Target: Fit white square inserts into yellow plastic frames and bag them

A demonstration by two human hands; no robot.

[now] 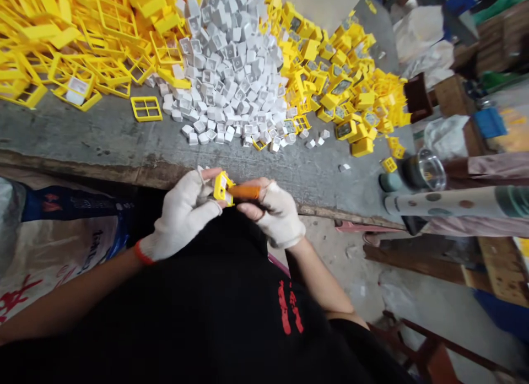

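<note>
In a white knit glove with bare fingertips, my left hand [179, 214] pinches a small yellow plastic frame [222, 189] just in front of the bench edge. Something pale sits in the frame's openings. My right hand [281, 216], gloved the same way, is closed around an orange-handled tool [248, 192]. The tool points left and its end meets the frame's right side; its tip is hidden, so its kind does not show. Beyond my hands, a heap of small white hollow plastic blocks [231, 70] lies on the grey bench [111, 139].
Loose yellow frames [119, 20] are piled at the back left, with one four-pane frame [146, 108] lying apart. Yellow block-shaped pieces [343, 86] cover the back right. A clear cup [430, 169] and a patterned cylinder [454, 202] are at the right. A printed sack [82, 224] stands at the left.
</note>
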